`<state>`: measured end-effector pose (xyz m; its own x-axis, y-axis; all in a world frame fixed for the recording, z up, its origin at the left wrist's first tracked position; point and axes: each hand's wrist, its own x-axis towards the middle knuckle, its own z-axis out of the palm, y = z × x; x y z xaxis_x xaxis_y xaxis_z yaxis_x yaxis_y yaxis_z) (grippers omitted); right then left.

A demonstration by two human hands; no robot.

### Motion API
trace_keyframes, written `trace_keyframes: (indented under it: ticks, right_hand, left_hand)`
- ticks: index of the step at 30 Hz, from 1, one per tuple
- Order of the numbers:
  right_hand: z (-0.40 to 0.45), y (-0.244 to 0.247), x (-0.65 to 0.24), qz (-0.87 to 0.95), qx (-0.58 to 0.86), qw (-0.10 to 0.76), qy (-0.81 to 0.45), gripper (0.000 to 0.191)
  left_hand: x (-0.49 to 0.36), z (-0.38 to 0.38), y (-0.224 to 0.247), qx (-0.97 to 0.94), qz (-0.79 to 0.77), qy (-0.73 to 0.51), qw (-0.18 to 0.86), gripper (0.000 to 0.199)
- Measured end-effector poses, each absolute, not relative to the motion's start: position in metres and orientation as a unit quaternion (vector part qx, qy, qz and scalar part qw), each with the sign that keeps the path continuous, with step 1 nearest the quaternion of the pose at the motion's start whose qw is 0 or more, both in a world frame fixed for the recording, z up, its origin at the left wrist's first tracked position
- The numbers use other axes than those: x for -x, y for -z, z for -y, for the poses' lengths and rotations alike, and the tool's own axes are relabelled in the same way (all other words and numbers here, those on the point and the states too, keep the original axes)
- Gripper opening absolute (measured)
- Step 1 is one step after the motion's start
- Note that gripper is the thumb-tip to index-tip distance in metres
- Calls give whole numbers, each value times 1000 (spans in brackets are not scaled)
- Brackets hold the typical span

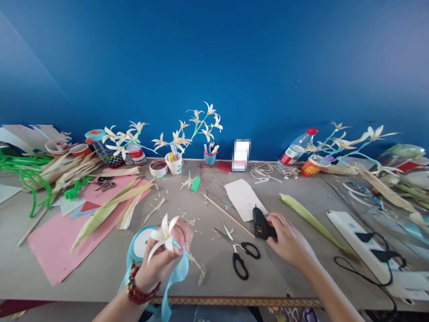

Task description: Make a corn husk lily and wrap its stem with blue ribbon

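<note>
My left hand (pixel 174 243), with a red bead bracelet at the wrist, pinches a cream husk-like flower (pixel 165 236) by its stem. Light blue ribbon (pixel 177 273) is at the stem and trails down past the table edge. A roll of the same blue ribbon (pixel 132 243) lies beside that hand, partly behind it. Over to the right, my right hand (pixel 284 235) is closed round the handle of a black glue gun (pixel 262 223), which rests on the table by a white card (pixel 243 197). Black-handled scissors (pixel 238 250) lie open between my hands.
Finished-looking flower sprays stand in a white cup (pixel 174 164), a red-white cup (pixel 136 154) and an orange cup (pixel 313 166). A water bottle (pixel 296 150) leans nearby. Pink paper (pixel 60 246) and husks lie left; a power strip (pixel 362 250) with black cords lies right. A wooden stick (pixel 229 216) lies mid-table.
</note>
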<state>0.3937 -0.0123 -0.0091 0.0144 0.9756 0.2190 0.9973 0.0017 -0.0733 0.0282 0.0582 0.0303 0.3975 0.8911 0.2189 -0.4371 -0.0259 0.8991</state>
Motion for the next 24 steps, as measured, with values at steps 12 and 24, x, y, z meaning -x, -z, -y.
trace_keyframes:
  ticks: [12, 24]
  right_hand:
    - [5, 6, -409, 686, 691, 192, -123, 33]
    - [-15, -18, -418, 540, 670, 371, -349, 34]
  left_hand:
    - [-31, -61, -30, -515, -199, -488, 676, 27]
    - [-34, -59, -32, -496, -209, -484, 690, 24]
